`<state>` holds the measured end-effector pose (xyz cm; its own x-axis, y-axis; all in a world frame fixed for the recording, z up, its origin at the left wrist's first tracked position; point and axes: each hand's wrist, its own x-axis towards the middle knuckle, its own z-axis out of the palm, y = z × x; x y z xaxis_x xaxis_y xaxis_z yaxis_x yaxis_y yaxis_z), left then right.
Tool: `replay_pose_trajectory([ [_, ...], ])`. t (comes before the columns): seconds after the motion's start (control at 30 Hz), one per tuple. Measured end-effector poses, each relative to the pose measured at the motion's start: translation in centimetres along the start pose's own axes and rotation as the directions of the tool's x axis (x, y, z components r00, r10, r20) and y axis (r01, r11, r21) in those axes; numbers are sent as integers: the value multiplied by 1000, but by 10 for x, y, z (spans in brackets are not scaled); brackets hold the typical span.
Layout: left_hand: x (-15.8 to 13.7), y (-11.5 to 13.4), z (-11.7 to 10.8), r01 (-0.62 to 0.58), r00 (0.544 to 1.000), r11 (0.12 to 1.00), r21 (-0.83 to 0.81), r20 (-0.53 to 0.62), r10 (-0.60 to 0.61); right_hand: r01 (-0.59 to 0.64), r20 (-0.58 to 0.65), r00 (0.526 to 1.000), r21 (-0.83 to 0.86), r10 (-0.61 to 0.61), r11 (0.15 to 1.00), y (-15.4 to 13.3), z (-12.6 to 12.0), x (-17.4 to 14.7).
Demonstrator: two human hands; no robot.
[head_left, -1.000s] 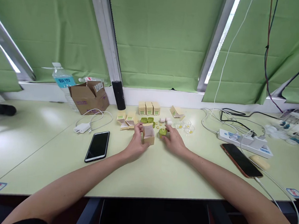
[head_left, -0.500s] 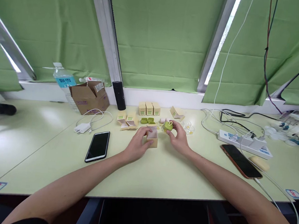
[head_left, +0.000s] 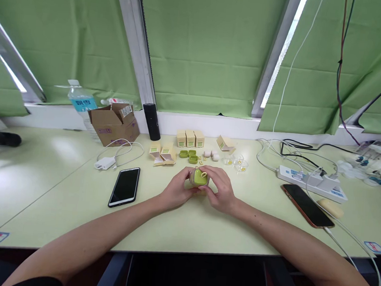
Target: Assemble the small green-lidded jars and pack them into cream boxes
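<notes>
A small green rounded case with a loop on top (head_left: 200, 177) is between my hands above the front middle of the table. My left hand (head_left: 178, 190) is curled round its left side, where the small cardboard box was; most of that box is now hidden. My right hand (head_left: 221, 191) closes on the case from the right, fingers over its far edge and thumb at its near side. Whether the case sits inside the box or just over it I cannot tell. Beyond them lie green tray-like pieces (head_left: 192, 159), whitish rounded pieces (head_left: 215, 156) and clear plastic cups (head_left: 241, 166).
Closed small boxes (head_left: 190, 138) stand at the back; opened boxes (head_left: 167, 153) lie at the left and another opened box (head_left: 225, 143) at the right. A phone (head_left: 124, 187) is at the left; a second phone (head_left: 307, 205) and a power strip (head_left: 313, 182) are at the right.
My right hand has brought the green case left and nearer to me, over the box in my left hand. The pieces behind are now more visible.
</notes>
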<state>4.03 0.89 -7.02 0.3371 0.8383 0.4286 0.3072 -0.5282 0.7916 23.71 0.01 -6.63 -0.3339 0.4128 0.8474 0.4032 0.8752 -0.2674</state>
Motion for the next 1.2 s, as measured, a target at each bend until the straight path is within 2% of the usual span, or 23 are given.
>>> replay_pose_trajectory([
  [0.17,2,-4,2,47,998,996,-77,-40,-50,33,55,998,-115,-26,993,15,-2,-2],
  [0.3,3,-6,2,57,995,995,-85,-79,-64,5,71,997,-172,7,985,17,-5,-1],
  [0.37,3,-5,2,49,995,996,-79,-80,-55,-1,82,997,-168,15,986,16,-6,0],
  [0.53,1,-3,2,61,996,997,-54,-67,-64,73,120,991,-109,-59,991,17,-5,2],
  [0.63,-1,-3,3,69,996,996,-54,-47,-71,-11,142,990,-66,20,998,17,-3,2],
  [0.8,-2,-5,4,54,998,998,-16,-33,-54,-210,103,972,-5,209,978,11,1,6],
  [1.03,-2,-2,2,8,1000,999,54,-30,-6,-287,-13,958,-85,287,954,10,4,5],
  [1.2,-2,1,2,22,999,997,69,-38,-20,-348,29,936,-87,352,933,13,6,3],
])
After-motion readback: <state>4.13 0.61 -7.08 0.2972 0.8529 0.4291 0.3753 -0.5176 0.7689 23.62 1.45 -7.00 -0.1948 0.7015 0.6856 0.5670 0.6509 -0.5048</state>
